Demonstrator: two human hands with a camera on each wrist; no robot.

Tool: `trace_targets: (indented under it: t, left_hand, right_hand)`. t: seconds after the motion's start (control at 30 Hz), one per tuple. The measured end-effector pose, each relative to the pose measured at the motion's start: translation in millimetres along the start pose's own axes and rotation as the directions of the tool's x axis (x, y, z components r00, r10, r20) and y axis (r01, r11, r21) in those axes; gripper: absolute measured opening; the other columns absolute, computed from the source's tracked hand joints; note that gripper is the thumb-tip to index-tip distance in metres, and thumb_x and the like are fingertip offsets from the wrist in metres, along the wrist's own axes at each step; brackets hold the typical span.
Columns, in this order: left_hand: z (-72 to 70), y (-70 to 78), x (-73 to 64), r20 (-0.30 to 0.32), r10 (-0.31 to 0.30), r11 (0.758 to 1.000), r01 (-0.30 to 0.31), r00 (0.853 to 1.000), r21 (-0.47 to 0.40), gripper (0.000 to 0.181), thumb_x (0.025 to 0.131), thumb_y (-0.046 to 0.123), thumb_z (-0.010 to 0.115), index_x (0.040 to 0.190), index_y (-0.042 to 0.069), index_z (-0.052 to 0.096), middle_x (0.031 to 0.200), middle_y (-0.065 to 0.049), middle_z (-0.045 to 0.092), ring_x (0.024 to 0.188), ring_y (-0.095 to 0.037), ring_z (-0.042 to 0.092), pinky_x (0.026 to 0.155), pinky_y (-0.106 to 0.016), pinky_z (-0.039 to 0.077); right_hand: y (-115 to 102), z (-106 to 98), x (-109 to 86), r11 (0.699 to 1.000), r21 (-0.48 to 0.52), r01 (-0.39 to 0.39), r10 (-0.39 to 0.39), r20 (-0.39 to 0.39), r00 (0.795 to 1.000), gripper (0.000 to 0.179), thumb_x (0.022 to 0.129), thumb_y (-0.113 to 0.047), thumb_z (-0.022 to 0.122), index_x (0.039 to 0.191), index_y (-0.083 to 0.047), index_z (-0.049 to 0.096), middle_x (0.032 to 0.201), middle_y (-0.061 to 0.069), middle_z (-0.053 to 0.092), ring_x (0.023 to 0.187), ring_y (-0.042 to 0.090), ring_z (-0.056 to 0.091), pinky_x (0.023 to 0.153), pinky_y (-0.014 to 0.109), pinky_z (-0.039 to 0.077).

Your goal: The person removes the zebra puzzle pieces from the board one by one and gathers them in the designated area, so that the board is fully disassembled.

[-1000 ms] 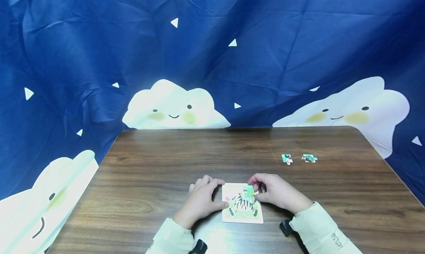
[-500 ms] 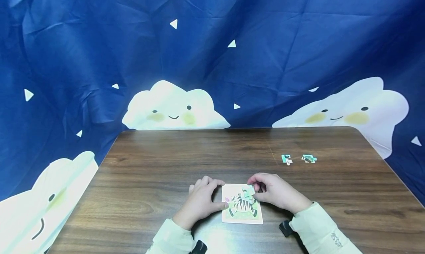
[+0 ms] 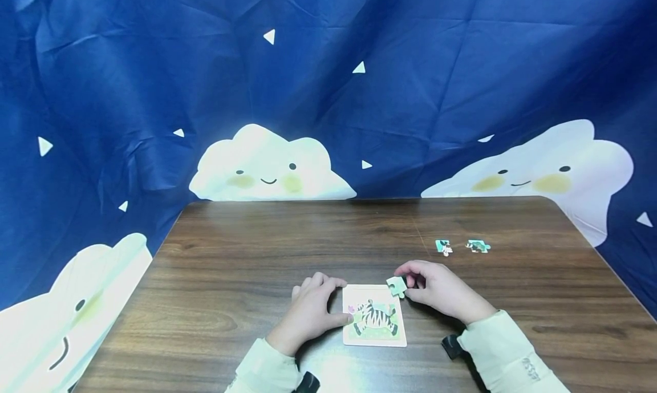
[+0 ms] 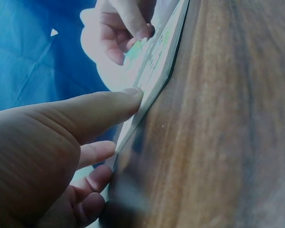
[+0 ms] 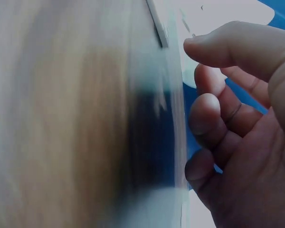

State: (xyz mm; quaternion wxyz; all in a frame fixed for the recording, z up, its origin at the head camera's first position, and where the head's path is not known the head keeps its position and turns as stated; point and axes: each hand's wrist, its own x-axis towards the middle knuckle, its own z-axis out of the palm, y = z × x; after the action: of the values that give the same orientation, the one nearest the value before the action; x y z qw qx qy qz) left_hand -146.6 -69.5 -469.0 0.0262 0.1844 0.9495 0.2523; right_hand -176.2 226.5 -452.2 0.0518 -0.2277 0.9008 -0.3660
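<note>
A square zebra puzzle board [image 3: 374, 337] with a pale border lies on the table in front of the person. My left hand [image 3: 314, 307] rests at its left side, thumb on the board's edge and index finger at the far left corner; the left wrist view shows that thumb [image 4: 104, 107] stretched straight. Between thumb and index finger my right hand [image 3: 436, 287] pinches a light green jigsaw piece [image 3: 397, 287]. The piece is tilted and overlaps the board's far right corner in the head view. In the right wrist view, the right hand [image 5: 237, 114] has its fingers bent.
Two loose jigsaw pieces lie farther back on the right, one turquoise, black and white [image 3: 442, 245], the other mostly green [image 3: 478, 245]. Behind the brown wooden table [image 3: 246, 250] hangs a blue cloth [image 3: 318, 85] with smiling clouds.
My right hand has drawn the jigsaw piece away from the zebra picture, outward to the board's far right corner, and turned it. My left hand and the board have stayed in place.
</note>
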Motion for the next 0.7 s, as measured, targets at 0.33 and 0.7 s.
trace_targets:
  t: [0.33,0.7]
  left_hand:
    - [-1.8,0.9,-0.7,0.017,0.005,1.000,-0.005,1.000,-0.011,0.069,0.072,0.049,0.083,0.132,0.021,0.063,0.109,0.002,0.055,0.099,-0.018,0.047,0.077,-0.035,0.028]
    - [-2.9,1.5,-0.8,0.062,-0.002,1.000,0.004,0.998,-0.020,0.076,0.069,0.050,0.084,0.136,0.020,0.061,0.113,0.001,0.053,0.098,-0.017,0.043,0.077,-0.036,0.028]
  right_hand:
    - [21,-19,-4.6,0.998,0.003,-0.060,0.060,-0.068,0.996,0.027,0.083,-0.002,0.074,0.107,-0.013,0.069,0.083,-0.004,0.056,0.073,0.008,0.050,0.066,0.025,0.042]
    - [46,-41,-11.8,0.993,-0.011,-0.115,0.112,-0.152,0.982,0.026,0.085,-0.003,0.072,0.110,-0.010,0.070,0.082,-0.004,0.056,0.074,0.009,0.050,0.066,0.025,0.041]
